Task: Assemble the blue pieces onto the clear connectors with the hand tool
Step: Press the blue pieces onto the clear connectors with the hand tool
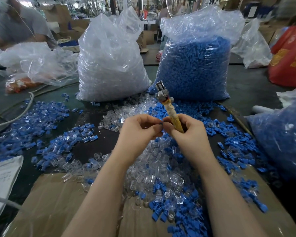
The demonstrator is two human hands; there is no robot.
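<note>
My left hand (140,130) and my right hand (188,132) meet above the middle of the table. Between the fingertips of both hands sits a small blue piece (161,123), mostly hidden. My right hand also grips the hand tool (169,108) by its tape-wrapped handle, with the metal head pointing up and away. Loose clear connectors (154,161) and loose blue pieces (181,207) lie heaped under my forearms. Assembled blue-and-clear parts (41,127) spread over the left of the table.
A tall bag of clear connectors (109,65) and a tall bag of blue pieces (195,69) stand behind the heap. Another bag of blue parts (280,139) lies at right. Flat cardboard (58,202) covers the near edge. A cable (15,115) runs at left. Another person (19,24) works at far left.
</note>
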